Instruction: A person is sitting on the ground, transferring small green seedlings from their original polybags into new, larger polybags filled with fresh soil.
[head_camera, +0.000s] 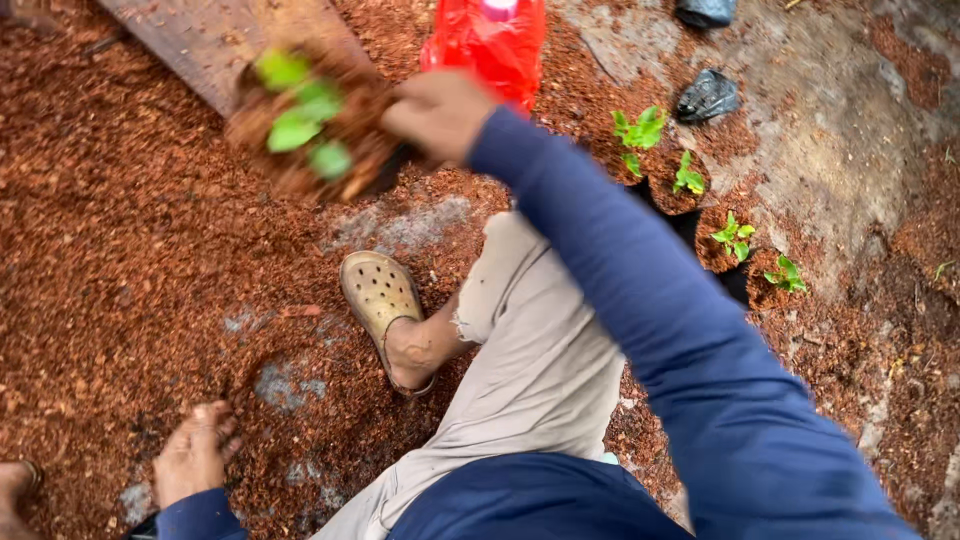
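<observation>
R hand (438, 112) grips seedling bag (312, 125), lifted clear of mulch.
L hand (196, 452) flat, fingers spread on mulch floor (120, 250), prob. bracing the lean.

Your right hand (437, 113) grips a seedling (305, 120) w/ green leaves and a clump of reddish soil, held up off the ground, blurred. Your left hand (196, 452) rests flat on the red mulch (120, 250), bottom left. Your foot in a tan clog (378, 292) sits in the middle. Four potted seedlings (735, 238) stand in a row at right, a red bag (492, 40) up top.
</observation>
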